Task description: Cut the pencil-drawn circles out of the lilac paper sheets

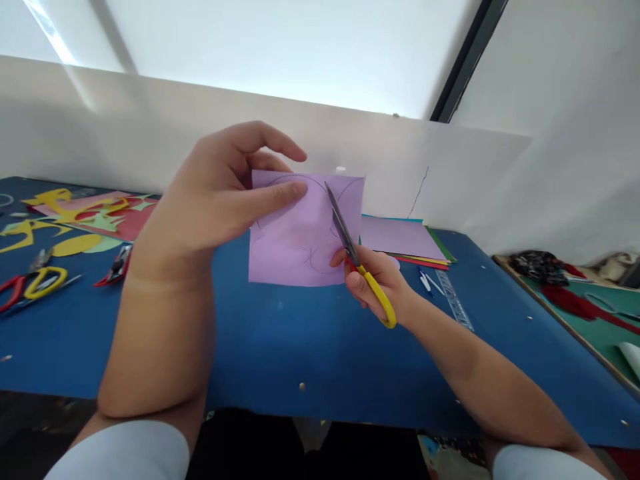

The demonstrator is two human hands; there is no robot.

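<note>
My left hand (227,190) pinches the upper left of a lilac paper sheet (300,240) with pencilled curves, held up above the blue table (280,340). My right hand (375,280) grips yellow-and-red-handled scissors (350,243). Their blades reach up into the sheet from its lower right, along a drawn curve.
A stack of coloured paper sheets (405,240) lies behind my right hand, with a pen (426,283) and a clear ruler (456,301) beside it. At far left are paper offcuts (85,217), another pair of scissors (35,283) and a small red tool (116,267). A green board (590,320) stands to the right.
</note>
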